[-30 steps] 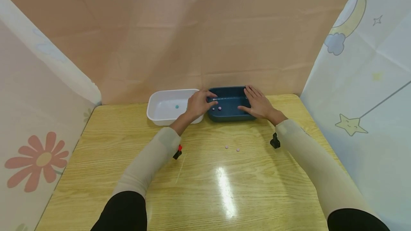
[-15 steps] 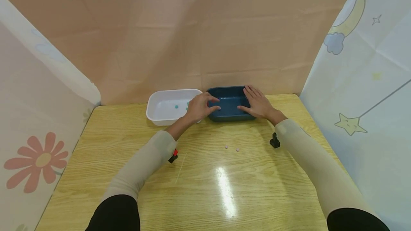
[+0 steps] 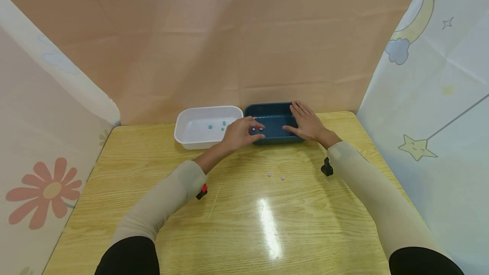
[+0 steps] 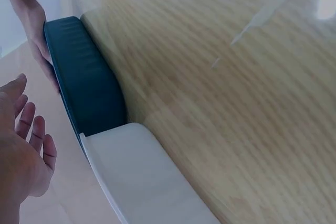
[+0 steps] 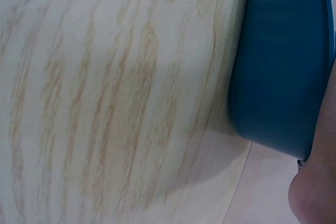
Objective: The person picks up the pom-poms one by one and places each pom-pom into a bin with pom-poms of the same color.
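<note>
My left hand hovers over the left end of a dark blue container, thumb and fingers apart and nothing between them. Small pale pink balls lie in the container close to those fingertips. At the container's right end, my right hand rests on the rim with its fingers stretched out. The left wrist view shows my left hand with loosely bent fingers above the rims. In the right wrist view only a part of my right hand appears, against the blue container's corner.
A white container stands against the blue one on the left, holding several small green balls. Two pale pink balls lie on the wooden table in front. A brown sheet hangs behind, and printed sheets flank both sides.
My left hand has drawn slightly toward me and right over the blue container's left end, uncovering the green balls in the white container. The blue container has shifted slightly left. My right hand has stayed put.
</note>
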The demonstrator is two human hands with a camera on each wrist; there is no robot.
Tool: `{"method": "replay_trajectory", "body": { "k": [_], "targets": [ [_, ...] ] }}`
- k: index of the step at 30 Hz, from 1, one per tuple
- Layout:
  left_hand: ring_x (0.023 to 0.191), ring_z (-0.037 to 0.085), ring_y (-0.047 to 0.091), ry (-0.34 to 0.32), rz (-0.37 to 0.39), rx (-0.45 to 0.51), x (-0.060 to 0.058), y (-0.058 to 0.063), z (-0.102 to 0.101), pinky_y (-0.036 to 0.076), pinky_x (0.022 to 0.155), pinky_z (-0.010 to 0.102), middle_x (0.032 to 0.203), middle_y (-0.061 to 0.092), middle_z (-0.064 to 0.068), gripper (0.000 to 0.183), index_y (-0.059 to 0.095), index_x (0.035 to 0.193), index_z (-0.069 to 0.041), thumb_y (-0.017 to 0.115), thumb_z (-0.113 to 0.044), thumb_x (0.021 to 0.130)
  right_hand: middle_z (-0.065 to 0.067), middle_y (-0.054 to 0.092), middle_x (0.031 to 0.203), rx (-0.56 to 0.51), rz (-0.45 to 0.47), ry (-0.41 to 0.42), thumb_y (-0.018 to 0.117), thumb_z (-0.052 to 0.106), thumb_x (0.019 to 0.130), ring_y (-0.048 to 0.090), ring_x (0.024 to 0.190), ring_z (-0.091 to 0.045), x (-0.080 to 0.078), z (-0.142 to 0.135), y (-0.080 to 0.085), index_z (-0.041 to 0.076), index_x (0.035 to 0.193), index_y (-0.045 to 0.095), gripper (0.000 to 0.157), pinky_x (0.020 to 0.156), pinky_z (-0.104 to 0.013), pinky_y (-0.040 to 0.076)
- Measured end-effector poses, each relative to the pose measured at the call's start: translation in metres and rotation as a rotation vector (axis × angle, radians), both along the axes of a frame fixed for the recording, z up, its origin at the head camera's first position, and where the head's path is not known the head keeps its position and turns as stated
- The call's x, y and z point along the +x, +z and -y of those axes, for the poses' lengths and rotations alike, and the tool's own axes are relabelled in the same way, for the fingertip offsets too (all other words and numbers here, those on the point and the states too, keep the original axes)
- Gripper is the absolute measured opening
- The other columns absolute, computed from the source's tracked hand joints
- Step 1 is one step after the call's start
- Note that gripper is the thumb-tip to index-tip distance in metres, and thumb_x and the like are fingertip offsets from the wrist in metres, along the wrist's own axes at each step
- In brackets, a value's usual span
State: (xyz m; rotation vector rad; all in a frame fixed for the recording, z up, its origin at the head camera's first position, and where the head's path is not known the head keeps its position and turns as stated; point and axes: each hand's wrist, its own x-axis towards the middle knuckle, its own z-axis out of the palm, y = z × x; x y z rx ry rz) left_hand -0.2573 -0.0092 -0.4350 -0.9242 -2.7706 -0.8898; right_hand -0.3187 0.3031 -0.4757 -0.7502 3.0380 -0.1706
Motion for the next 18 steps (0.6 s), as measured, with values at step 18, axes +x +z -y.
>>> {"method": "replay_trajectory", "body": {
  "k": [18],
  "targets": [
    [0.08, 0.015, 0.061, -0.128, 0.092, 0.026, 0.024, -0.023, -0.001, 0.047, 0.064, 0.025, 0.105, 0.076, 0.007, 0.031, 0.082, 0.119, -0.012, 0.086, -0.027, 0.092, -0.026, 0.006, 0.175, 0.009, 0.003, 0.0, 0.052, 0.061, 0.105, 0.004, 0.164, -0.041, 0.002, 0.001, 0.003, -0.007, 0.166, 0.013, 0.1, 0.132, -0.054, 0.002]
  ]
}}
